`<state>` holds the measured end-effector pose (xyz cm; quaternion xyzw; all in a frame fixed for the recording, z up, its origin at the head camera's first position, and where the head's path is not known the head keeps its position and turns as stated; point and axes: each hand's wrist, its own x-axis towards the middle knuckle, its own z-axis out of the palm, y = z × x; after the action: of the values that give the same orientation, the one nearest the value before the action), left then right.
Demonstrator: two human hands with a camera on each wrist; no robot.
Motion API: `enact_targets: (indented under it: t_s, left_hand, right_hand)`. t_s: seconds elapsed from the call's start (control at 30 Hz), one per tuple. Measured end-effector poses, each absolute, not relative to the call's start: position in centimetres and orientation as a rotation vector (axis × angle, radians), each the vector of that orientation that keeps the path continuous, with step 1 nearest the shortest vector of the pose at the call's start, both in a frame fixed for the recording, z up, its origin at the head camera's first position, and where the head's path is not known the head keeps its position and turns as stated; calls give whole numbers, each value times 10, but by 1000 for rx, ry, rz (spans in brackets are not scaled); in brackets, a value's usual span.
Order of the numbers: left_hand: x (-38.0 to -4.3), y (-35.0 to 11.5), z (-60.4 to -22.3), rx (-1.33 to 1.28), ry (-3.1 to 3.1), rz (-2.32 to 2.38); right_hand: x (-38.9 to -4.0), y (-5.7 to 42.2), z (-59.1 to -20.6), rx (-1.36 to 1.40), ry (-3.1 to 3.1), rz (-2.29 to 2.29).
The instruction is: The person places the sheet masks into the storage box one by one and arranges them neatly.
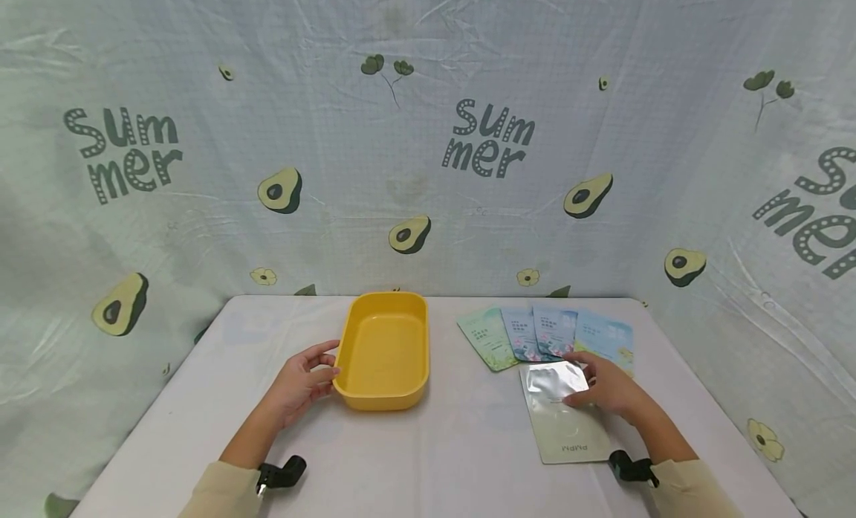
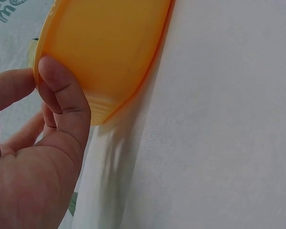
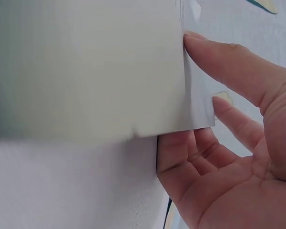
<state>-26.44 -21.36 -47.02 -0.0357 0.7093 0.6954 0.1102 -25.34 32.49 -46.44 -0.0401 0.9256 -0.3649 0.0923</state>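
Note:
My left hand pinches the left rim of a yellow plastic tray; in the left wrist view the thumb is on the inner side of the tray wall. My right hand grips a silver and cream face mask packet by its far right part, with the lettering end towards me. The right wrist view has the packet between thumb and fingers, its edge slightly bent. Just beyond it lie a green packet, two blue flowered packets and a light blue packet, partly overlapping.
A white cloth covers the table, and the tray stands left of the packets. A printed curtain with avocados and lettering hangs behind the table and along both sides. Black wrist cameras sit on both wrists.

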Motion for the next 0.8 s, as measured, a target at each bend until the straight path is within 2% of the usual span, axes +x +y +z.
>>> enact_targets:
  t_s: [0.8]
  left_hand:
    - [-263,-214,-468,-76,2072,2037]
  right_hand:
    - [-250,324,-456,31,2592,-1350]
